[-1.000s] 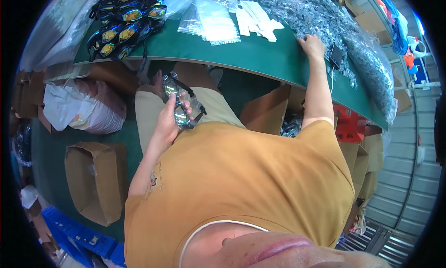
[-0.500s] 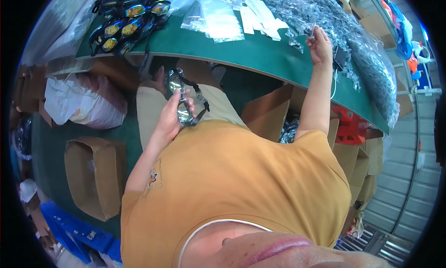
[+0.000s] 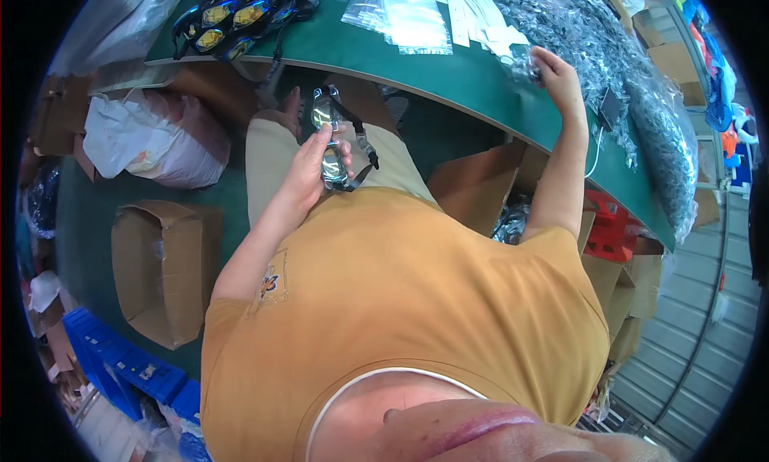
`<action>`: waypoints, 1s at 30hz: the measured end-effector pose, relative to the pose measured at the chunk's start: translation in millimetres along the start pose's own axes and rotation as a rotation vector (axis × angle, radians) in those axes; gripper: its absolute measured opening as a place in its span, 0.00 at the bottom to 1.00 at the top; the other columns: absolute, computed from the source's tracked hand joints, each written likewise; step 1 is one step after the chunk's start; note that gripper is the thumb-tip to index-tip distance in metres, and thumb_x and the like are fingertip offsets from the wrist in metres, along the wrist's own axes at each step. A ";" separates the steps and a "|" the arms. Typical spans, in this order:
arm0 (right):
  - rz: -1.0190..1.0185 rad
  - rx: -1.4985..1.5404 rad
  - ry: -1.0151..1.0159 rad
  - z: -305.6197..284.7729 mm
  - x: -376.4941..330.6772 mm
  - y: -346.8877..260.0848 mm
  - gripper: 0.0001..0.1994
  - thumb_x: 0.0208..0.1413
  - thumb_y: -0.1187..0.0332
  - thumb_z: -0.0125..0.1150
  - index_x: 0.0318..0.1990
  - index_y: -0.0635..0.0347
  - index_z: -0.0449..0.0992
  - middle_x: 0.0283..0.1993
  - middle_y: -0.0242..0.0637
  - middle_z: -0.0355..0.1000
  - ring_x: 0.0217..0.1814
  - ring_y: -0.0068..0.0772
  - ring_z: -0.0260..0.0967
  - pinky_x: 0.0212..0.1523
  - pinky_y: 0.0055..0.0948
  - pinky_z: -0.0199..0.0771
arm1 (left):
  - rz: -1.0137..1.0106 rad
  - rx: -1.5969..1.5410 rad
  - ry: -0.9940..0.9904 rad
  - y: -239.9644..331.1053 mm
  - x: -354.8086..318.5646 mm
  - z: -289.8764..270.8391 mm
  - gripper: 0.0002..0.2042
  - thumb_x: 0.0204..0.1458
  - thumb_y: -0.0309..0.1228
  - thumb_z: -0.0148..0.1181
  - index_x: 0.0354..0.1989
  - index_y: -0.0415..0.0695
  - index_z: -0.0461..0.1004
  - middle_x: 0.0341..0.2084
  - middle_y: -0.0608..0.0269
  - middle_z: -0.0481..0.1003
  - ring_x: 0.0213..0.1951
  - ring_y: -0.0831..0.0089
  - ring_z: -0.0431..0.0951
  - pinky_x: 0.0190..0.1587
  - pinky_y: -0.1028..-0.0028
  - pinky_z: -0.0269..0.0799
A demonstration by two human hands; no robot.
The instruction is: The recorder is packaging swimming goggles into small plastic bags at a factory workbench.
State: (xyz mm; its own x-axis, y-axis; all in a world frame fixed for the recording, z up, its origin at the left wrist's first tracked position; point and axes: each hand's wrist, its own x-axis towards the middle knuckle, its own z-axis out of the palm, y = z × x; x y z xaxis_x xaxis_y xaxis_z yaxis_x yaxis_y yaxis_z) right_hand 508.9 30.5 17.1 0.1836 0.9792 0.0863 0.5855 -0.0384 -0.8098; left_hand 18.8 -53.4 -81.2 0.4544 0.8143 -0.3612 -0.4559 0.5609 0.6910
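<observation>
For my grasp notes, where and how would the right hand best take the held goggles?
Likely by the dark strap, from the right: it bows out free on that side of the goggles, while the left hand grips their middle.

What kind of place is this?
It looks like a small packing workshop, though I can't be sure. A green table holds a pile of dark goggles and flat clear bags, and there's a brown cardboard box on the floor.
</observation>
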 end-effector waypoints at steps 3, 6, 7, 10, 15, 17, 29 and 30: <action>-0.143 -0.800 0.206 -22.0 -7.2 20.7 0.15 0.66 0.65 0.53 0.57 0.47 0.79 0.47 0.51 0.78 0.50 0.54 0.77 0.44 0.48 0.77 | -0.024 -0.024 -0.015 -6.9 7.7 1.2 0.24 0.67 0.51 0.53 0.57 0.41 0.68 0.33 0.63 0.73 0.34 0.76 0.77 0.36 0.71 0.79; -0.128 -0.928 0.346 -9.5 -19.7 -18.2 0.16 0.67 0.63 0.53 0.59 0.48 0.78 0.47 0.50 0.78 0.49 0.54 0.77 0.44 0.47 0.78 | -0.015 -0.005 -0.002 -5.7 3.9 5.9 0.24 0.67 0.50 0.53 0.56 0.41 0.68 0.33 0.63 0.73 0.34 0.75 0.77 0.36 0.71 0.78; -0.223 -0.945 0.443 -1.0 -29.1 -39.3 0.15 0.67 0.66 0.55 0.58 0.50 0.78 0.44 0.45 0.81 0.43 0.45 0.81 0.41 0.40 0.79 | -0.017 -0.008 0.004 -6.3 4.1 5.4 0.24 0.67 0.50 0.53 0.56 0.41 0.68 0.33 0.63 0.73 0.34 0.75 0.77 0.36 0.71 0.78; -0.335 -0.219 0.399 17.6 -41.4 -70.0 0.15 0.66 0.70 0.56 0.57 0.55 0.79 0.39 0.36 0.83 0.35 0.28 0.79 0.37 0.29 0.78 | 0.000 -0.006 0.023 -6.3 10.5 1.4 0.22 0.67 0.49 0.53 0.55 0.41 0.69 0.32 0.63 0.74 0.34 0.74 0.77 0.35 0.70 0.78; -0.234 0.388 -0.427 131.2 -99.0 -141.3 0.12 0.63 0.75 0.62 0.52 0.62 0.82 0.41 0.30 0.79 0.38 0.18 0.73 0.40 0.21 0.75 | -0.021 0.018 -0.039 2.5 4.5 8.4 0.23 0.69 0.49 0.49 0.57 0.40 0.70 0.34 0.63 0.75 0.36 0.74 0.77 0.40 0.70 0.77; -0.537 0.246 -0.458 194.1 -117.9 -145.8 0.11 0.62 0.74 0.63 0.51 0.58 0.82 0.40 0.31 0.80 0.38 0.22 0.75 0.40 0.25 0.77 | 0.031 0.028 -0.020 -5.5 13.1 12.2 0.24 0.69 0.52 0.47 0.57 0.42 0.71 0.39 0.64 0.75 0.40 0.73 0.78 0.42 0.67 0.78; -1.051 -0.190 -0.193 248.7 -115.5 -132.1 0.17 0.51 0.69 0.69 0.49 0.46 0.76 0.32 0.27 0.70 0.35 0.34 0.72 0.37 0.34 0.68 | -0.039 -0.149 -0.278 5.5 -3.3 6.8 0.23 0.70 0.48 0.39 0.61 0.42 0.65 0.49 0.59 0.75 0.49 0.68 0.79 0.51 0.60 0.79; -1.053 -0.214 -0.191 247.3 -116.4 -130.1 0.17 0.49 0.68 0.69 0.48 0.47 0.76 0.31 0.26 0.70 0.35 0.33 0.72 0.37 0.34 0.68 | -0.060 -0.095 -0.313 6.3 -4.7 7.3 0.23 0.69 0.45 0.39 0.61 0.41 0.65 0.50 0.58 0.74 0.49 0.67 0.79 0.52 0.60 0.79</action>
State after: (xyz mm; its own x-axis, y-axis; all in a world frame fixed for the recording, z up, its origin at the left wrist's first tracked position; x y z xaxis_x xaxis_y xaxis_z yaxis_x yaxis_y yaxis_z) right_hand 216.1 -29.1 -31.2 -0.6053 0.5553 0.5703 0.5058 0.8216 -0.2630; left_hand 19.3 -54.8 -70.5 0.6889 0.7024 -0.1790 -0.4841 0.6296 0.6077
